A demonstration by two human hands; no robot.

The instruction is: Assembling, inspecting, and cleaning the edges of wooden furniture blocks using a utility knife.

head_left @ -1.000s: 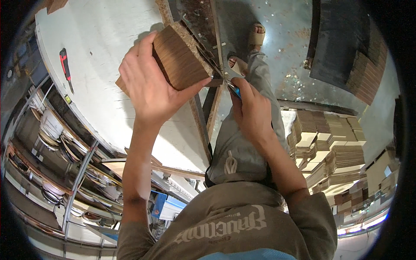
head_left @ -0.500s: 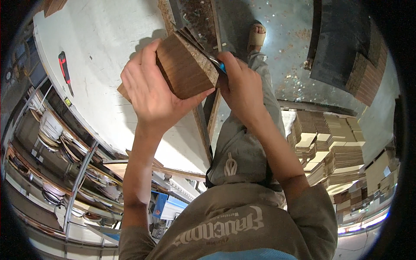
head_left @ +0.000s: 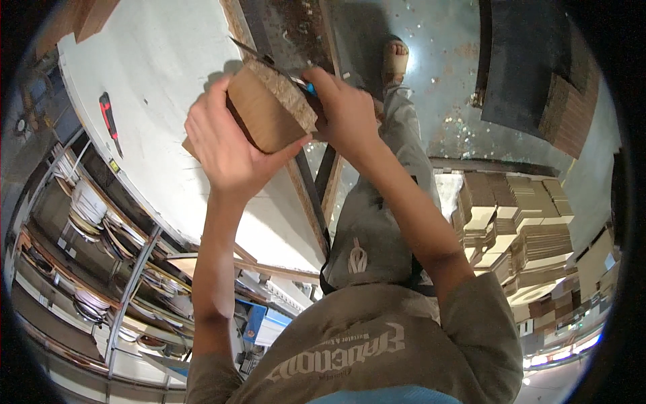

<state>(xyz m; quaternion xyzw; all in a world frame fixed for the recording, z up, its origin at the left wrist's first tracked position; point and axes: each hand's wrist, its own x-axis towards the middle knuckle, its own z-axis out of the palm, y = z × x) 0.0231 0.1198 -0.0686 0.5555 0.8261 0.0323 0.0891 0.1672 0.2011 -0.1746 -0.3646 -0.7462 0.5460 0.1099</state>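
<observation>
Above the white worktop point(head_left: 161, 81), near its rough right edge, the left hand point(head_left: 225, 145) holds up a brown block of chipboard point(head_left: 269, 111). The block looks like a few short boards stacked together. Its long side runs from the palm up and to the right, and its speckled cut end faces the right hand point(head_left: 343, 108). The left grip is closed on the block: the fingers wrap over its left side and the thumb presses from below, on the side nearer the person.

The right hand sits just beside the block, touching its speckled end at the top right corner. Its grip is closed on a thin tool with a blue handle point(head_left: 309, 87). A dark, thin blade point(head_left: 259, 55) sticks out from it, up and to the left, along the top edge of the block. So the block lies to the left of the right hand, and the blade lies right along the edge where it would slide.

Both forearms come up from the lower edge. The left arm is bent and rises almost straight. The right arm slants up and to the left, with the wrist bent in toward the block.

Left of the block, well apart, a red and black cutter point(head_left: 108, 118) lies on the worktop. Right of the block, further off on the floor, stand piles of pale cut boards point(head_left: 518, 215).
</observation>
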